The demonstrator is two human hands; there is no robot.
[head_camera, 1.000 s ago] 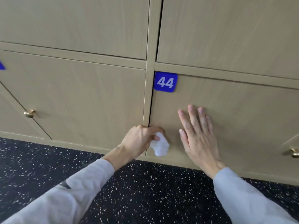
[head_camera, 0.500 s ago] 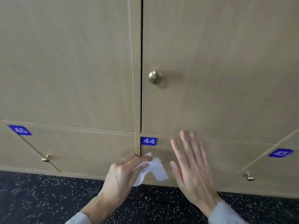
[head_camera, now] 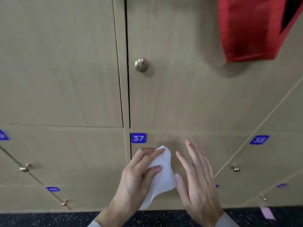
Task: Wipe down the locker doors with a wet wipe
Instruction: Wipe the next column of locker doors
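locker doors (head_camera: 188, 99); blurred red object (head_camera: 249, 28) cut off.

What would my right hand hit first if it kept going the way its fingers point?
Probably the door of locker 37: the open right hand points up along that panel. Depth is unclear, so it may already be touching.

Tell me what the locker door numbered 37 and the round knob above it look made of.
Locker door 37: looks like wood or wood-look laminate, matt, light tan with faint grain lines. Round knob: seems metal, brass-coloured with a dull shine and a highlight; the blur leaves plated plastic possible.
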